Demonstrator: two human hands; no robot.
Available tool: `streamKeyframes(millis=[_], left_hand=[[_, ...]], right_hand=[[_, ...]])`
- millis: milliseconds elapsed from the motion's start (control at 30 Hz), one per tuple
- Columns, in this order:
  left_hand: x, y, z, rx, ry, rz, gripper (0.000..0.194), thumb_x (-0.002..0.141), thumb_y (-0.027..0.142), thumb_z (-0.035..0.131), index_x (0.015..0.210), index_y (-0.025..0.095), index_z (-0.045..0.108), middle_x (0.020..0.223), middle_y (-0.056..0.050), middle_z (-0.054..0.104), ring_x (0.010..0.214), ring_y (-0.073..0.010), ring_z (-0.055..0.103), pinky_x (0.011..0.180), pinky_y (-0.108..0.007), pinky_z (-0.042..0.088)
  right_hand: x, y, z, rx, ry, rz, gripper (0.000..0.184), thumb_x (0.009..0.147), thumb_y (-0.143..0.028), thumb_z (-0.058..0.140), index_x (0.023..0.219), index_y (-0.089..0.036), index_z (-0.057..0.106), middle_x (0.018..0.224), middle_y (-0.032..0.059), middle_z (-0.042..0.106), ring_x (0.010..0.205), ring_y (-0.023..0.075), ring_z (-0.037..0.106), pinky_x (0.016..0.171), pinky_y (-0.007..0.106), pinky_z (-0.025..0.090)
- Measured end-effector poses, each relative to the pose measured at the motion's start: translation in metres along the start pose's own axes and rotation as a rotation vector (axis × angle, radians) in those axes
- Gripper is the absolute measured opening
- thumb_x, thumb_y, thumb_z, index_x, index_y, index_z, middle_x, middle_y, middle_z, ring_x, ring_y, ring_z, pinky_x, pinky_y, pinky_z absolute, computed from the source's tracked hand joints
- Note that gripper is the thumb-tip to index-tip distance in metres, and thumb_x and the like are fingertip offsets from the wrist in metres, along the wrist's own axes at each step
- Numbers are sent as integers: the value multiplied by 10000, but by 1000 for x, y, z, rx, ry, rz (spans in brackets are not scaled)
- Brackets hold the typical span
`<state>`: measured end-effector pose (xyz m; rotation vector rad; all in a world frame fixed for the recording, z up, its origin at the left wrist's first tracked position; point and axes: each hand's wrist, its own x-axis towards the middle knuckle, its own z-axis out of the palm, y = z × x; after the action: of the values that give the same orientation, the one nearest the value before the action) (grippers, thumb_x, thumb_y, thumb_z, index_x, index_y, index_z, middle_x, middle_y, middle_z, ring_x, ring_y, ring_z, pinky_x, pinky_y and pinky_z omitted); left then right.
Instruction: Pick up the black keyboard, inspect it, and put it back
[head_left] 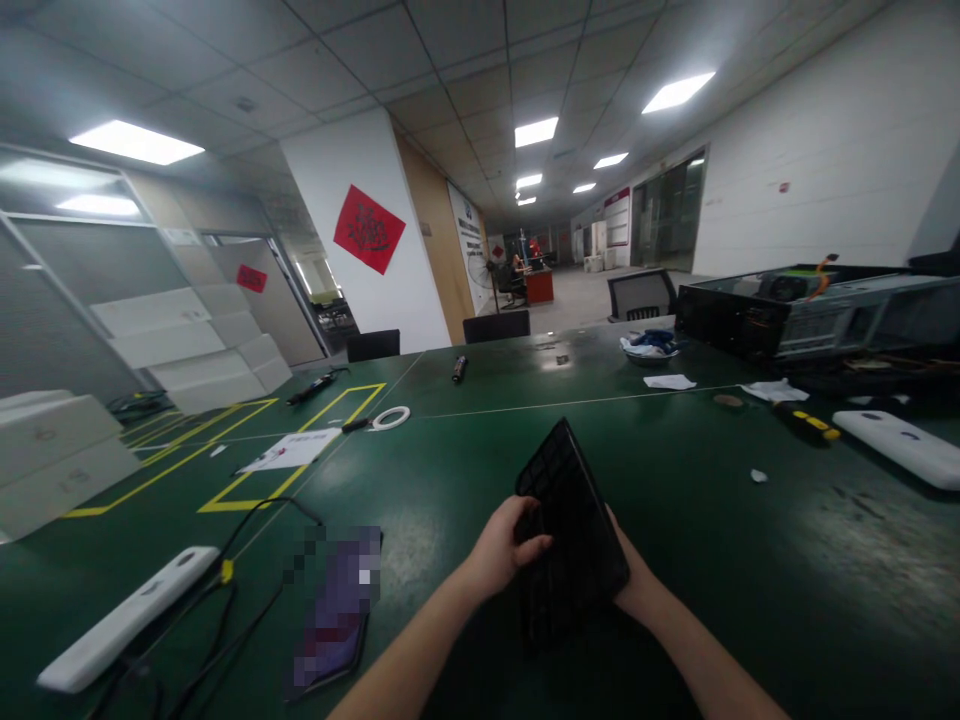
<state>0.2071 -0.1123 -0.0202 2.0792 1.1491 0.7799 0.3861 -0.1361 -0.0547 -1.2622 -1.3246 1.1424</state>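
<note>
Over the near middle of the green table, a dark black case [574,530] with a grid pattern on its face is held up at a tilt. My left hand [510,545] is closed at its left side, thumb and fingers bent against the dark face. Whether those fingers also pinch something inside is too dark to tell. My right hand [637,575] grips the right edge from behind, and the case hides most of its fingers. To the left of my forearm lies a purple phone-like slab [337,610], partly blurred out by pixel blocks.
White power strips [127,620] and cables lie at left. Farther off are a tape roll [391,418], a paper sheet [289,450] and a small dark cylinder [459,369]. A computer chassis [825,310], a yellow-black screwdriver [806,422] and a white bar [900,445] occupy the right.
</note>
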Motion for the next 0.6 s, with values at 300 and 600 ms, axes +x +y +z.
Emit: streamKeyframes(millis=[300, 600], left_hand=[[9, -16, -8, -1008, 416, -705, 168, 727, -28, 453, 774, 131, 482, 770, -61, 545, 654, -86, 564, 671, -205, 462], [4, -11, -11, -833, 180, -677, 139, 794, 274, 489, 756, 141, 477, 476, 76, 407, 325, -23, 344, 333, -150, 180]], right_hand=[[6, 10, 3, 228, -81, 118, 402, 721, -497, 417, 988, -228, 550, 1037, 69, 595, 985, 240, 544, 820, 406, 458], [-6, -11, 1, 423, -115, 261, 369, 540, -526, 623, 744, -218, 611, 781, 53, 653, 889, 257, 579, 780, 404, 473]])
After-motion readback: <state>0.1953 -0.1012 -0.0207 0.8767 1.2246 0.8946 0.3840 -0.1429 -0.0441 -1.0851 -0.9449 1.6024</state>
